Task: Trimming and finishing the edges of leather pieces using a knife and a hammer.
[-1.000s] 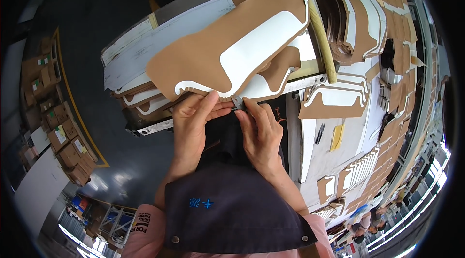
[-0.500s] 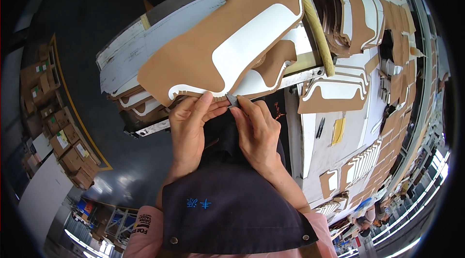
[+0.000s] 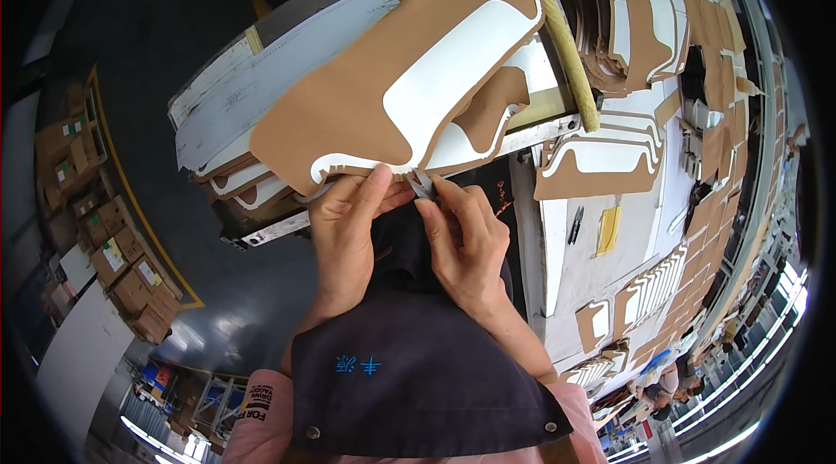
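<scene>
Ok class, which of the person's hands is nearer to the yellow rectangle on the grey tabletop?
Right. The right hand holds a small grey tool to the left of the yellow rectangle; the left hand, pinching the brown panel, is farther left.

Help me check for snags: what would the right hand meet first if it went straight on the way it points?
Beyond its grey tool, the right hand would likely meet the near edge of the brown-and-white panel first; depth is unclear.

Blue characters (image 3: 358,366) mark the apron (image 3: 435,403), black lettering (image 3: 255,402) the sleeve (image 3: 261,437).
</scene>
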A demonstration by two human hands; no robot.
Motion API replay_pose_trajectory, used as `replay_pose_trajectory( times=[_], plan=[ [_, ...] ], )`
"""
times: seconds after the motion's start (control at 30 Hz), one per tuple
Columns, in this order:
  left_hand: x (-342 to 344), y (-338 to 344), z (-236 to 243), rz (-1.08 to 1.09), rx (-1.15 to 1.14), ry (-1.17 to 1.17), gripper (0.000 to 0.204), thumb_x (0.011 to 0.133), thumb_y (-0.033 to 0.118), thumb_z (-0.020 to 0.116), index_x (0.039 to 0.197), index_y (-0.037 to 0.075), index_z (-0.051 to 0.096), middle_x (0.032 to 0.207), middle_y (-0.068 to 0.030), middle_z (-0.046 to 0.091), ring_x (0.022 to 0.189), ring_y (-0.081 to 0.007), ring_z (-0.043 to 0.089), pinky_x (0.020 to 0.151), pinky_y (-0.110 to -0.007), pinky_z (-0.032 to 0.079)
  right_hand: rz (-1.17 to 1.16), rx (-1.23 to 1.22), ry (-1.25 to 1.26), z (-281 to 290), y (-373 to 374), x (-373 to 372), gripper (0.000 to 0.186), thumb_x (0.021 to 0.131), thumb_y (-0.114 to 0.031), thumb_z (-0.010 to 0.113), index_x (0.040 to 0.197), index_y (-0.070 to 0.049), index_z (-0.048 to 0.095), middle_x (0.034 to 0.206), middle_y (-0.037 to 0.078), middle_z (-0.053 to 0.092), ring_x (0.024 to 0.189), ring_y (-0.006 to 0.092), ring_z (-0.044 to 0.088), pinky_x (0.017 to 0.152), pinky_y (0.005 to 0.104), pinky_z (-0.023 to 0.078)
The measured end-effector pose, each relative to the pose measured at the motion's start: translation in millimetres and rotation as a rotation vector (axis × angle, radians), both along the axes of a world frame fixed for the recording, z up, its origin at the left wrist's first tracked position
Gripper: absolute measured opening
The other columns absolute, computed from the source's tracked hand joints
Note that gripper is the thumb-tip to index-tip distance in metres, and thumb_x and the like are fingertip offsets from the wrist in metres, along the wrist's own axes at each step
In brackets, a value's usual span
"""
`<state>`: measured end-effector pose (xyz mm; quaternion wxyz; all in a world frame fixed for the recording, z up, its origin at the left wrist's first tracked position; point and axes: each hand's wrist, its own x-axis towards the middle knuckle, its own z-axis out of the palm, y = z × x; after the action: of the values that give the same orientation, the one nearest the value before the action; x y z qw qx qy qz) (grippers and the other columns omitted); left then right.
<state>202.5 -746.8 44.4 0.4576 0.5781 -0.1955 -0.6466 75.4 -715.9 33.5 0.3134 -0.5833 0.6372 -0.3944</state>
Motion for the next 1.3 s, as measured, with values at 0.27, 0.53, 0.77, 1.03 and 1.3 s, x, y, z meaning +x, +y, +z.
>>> replay_pose_trajectory(
  times=[0.27, 0.53, 0.77, 1.03, 1.3],
  plan=[
    [-9, 4, 2, 0.056, 0.004, -0.001, 0.018, 0.099, 0.014, 0.060, 0.095, -0.002, 0.068, 0.092, -0.0103, 0.070, 0.086, -0.0171, 0.069, 0.079, -0.030, 0.058, -0.003, -0.063, 0.125, -5, 0, 4, 0.031, 0.085, -0.006, 0.074, 0.113, -0.001, 0.063, 0.078, 0.007, 0.055, 0.053, 0.0188, 0.055, 0.046, 0.0315, 0.043],
    [-17, 2, 2, 0.030, -0.002, 0.011, 0.021, 0.100, 0.015, 0.058, 0.104, -0.002, 0.067, 0.099, -0.0116, 0.070, 0.089, -0.0196, 0.070, 0.082, -0.033, 0.058, -0.038, -0.074, 0.189, -10, -3, -5, 0.030, 0.085, -0.005, 0.073, 0.112, 0.000, 0.064, 0.073, 0.007, 0.054, 0.051, 0.0181, 0.053, 0.045, 0.0310, 0.043],
    [-18, 5, -5, -0.017, -0.010, 0.028, 0.024, 0.101, 0.017, 0.056, 0.107, -0.003, 0.066, 0.104, -0.0126, 0.069, 0.095, -0.0201, 0.069, 0.086, -0.033, 0.055, -0.053, -0.034, 0.134, -2, -1, -3, 0.032, 0.084, -0.004, 0.073, 0.114, 0.002, 0.064, 0.076, 0.007, 0.057, 0.052, 0.0162, 0.055, 0.044, 0.0301, 0.043],
    [-23, 14, -11, -0.028, 0.027, 0.040, 0.029, 0.104, 0.018, 0.049, 0.111, -0.006, 0.064, 0.109, -0.0157, 0.069, 0.101, -0.0216, 0.067, 0.089, -0.032, 0.052, -0.053, -0.103, 0.188, -6, 2, 0, 0.033, 0.085, -0.008, 0.074, 0.114, 0.002, 0.064, 0.074, 0.006, 0.054, 0.050, 0.0142, 0.052, 0.042, 0.0288, 0.041],
    [-26, 12, -3, -0.024, 0.009, 0.065, 0.030, 0.104, 0.019, 0.048, 0.115, -0.004, 0.063, 0.112, -0.0160, 0.068, 0.103, -0.0221, 0.067, 0.089, -0.032, 0.051, -0.071, -0.100, 0.213, -8, 5, -3, 0.034, 0.085, -0.008, 0.073, 0.116, 0.003, 0.064, 0.072, 0.005, 0.052, 0.049, 0.0139, 0.050, 0.042, 0.0284, 0.040]
  ],
)
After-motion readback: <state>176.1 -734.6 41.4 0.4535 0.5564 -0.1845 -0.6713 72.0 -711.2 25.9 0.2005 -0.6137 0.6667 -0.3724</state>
